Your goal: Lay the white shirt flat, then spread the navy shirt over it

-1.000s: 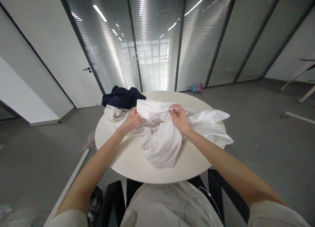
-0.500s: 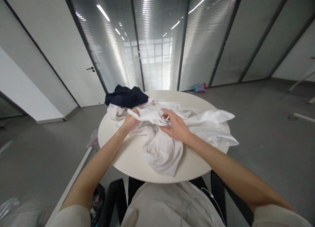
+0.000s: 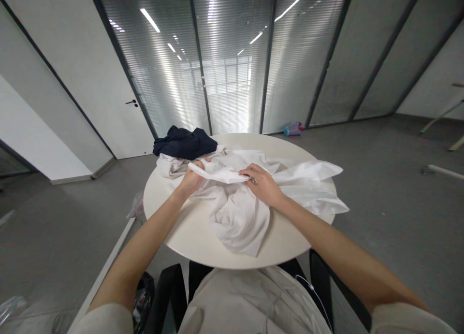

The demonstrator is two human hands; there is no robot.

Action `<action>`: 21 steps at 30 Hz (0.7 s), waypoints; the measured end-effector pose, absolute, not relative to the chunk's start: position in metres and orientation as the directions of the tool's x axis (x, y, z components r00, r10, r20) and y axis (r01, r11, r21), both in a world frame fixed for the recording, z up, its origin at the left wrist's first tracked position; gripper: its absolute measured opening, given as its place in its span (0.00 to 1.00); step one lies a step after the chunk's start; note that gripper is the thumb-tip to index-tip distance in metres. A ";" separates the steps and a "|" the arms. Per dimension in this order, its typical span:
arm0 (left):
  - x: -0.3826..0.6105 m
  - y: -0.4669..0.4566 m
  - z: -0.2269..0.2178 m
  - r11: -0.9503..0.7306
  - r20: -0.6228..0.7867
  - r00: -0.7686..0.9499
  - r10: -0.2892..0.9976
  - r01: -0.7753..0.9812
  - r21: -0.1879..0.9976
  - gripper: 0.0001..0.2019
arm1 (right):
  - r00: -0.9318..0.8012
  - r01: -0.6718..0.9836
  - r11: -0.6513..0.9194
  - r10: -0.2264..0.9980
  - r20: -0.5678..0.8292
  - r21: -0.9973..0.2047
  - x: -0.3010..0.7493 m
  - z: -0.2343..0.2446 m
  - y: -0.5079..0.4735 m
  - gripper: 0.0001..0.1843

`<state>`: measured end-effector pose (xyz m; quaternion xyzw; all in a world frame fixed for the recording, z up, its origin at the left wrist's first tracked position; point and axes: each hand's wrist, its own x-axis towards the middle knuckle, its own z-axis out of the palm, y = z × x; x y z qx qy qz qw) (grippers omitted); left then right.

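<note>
A rumpled white shirt [image 3: 239, 223] lies across the round white table [image 3: 184, 242], one part hanging toward me and two long ends spread to the right. My left hand [image 3: 192, 180] is closed around a folded edge of it at the left. My right hand [image 3: 264, 185] pinches the same strip farther right, thumb below and fingers above. Between both hands the strip is stretched into a narrow band. Some of my left fingers are hidden behind the fabric.
Crumpled navy clothing [image 3: 185, 143] sits at the table's back left, on top of off-white cloth [image 3: 169, 166]. Chair armrests [image 3: 168, 290] flank me. A black plastic bag [image 3: 144, 295] is on the floor at left. A blue and pink object [image 3: 293, 129] lies by the glass wall.
My right hand has closed from a loose, spread pose onto the shirt's edge. The strip between my hands has become straighter. My left hand keeps its hold.
</note>
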<state>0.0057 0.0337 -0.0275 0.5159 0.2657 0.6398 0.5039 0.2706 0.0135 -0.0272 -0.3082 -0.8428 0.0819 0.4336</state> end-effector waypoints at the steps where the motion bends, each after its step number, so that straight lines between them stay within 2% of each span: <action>1: 0.006 0.033 -0.027 -0.353 0.394 0.040 0.918 -0.368 0.860 0.18 | -0.433 0.445 0.792 0.599 0.674 -0.417 0.271 -0.027 0.014 0.20; 7: 0.008 0.031 -0.025 -0.334 0.368 0.029 0.929 -0.361 0.871 0.20 | -0.425 0.409 0.782 0.619 0.660 -0.470 0.271 -0.026 0.014 0.18; 12: 0.008 0.032 -0.026 -0.315 0.374 0.083 0.924 -0.389 0.866 0.17 | -0.420 0.377 0.789 0.613 0.669 -0.486 0.271 -0.025 0.014 0.16; 16: 0.008 0.033 -0.024 -0.259 0.288 0.016 0.957 -0.394 0.882 0.08 | -0.413 0.371 0.782 0.622 0.665 -0.501 0.271 -0.024 0.014 0.14; 21: 0.011 0.029 -0.019 -0.186 0.200 -0.015 0.980 -0.440 0.878 0.11 | -0.388 0.414 0.757 0.649 0.654 -0.505 0.271 -0.021 0.014 0.06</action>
